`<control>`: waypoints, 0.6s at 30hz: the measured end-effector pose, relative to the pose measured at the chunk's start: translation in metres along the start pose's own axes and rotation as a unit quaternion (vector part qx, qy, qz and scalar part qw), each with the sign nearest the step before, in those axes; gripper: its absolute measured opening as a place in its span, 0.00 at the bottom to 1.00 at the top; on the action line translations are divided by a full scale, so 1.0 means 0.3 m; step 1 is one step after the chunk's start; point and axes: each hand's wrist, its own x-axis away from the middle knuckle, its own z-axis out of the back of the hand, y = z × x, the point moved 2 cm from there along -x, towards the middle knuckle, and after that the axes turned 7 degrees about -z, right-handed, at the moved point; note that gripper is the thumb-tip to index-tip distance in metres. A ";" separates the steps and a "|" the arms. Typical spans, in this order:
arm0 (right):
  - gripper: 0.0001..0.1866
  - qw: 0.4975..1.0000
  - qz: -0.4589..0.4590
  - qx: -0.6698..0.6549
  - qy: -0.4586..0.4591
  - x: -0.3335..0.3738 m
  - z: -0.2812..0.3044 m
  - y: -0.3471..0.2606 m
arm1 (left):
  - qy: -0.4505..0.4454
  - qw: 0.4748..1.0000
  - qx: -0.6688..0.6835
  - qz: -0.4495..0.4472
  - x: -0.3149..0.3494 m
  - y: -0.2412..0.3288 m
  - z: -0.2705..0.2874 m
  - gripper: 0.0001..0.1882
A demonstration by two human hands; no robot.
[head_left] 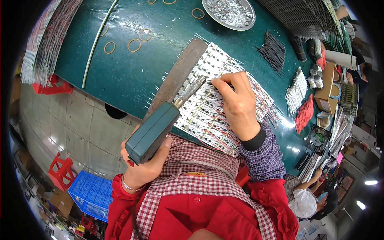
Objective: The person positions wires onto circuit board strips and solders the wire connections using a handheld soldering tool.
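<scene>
My left hand (148, 158) is wrapped round a dark green soldering gun (154, 130). Its metal tip reaches over a white panel of small circuit boards (194, 116), close to the fingertips of my right hand (238, 100). Those fingers are pinched together low over the panel; what they hold, if anything, is too small to make out. Rows of components and many thin red, black and white wires (262, 100) cover the panel. Along its left edge lies a flat brown metal bar (176, 76).
A round metal dish of silvery bits (230, 12) stands at the far edge. Black wires (273, 52), white wires (297, 90) and red wires (305, 114) lie bundled to the right. Rubber bands (134, 45) are scattered at left. A blue crate (90, 192) stands on the floor. A co-worker (308, 202) sits at lower right.
</scene>
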 end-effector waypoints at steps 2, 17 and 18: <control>0.14 1.000 0.000 0.000 0.002 0.001 -0.001 -0.001 | 0.000 1.000 -0.012 0.004 0.006 0.002 0.004 0.10; 0.18 0.999 0.007 -0.050 0.002 0.030 0.014 -0.030 | 0.010 0.999 -0.031 0.019 0.039 -0.001 0.026 0.09; 0.18 0.999 0.008 -0.049 0.000 0.032 0.010 -0.027 | 0.010 0.999 -0.031 0.019 0.036 0.007 0.026 0.09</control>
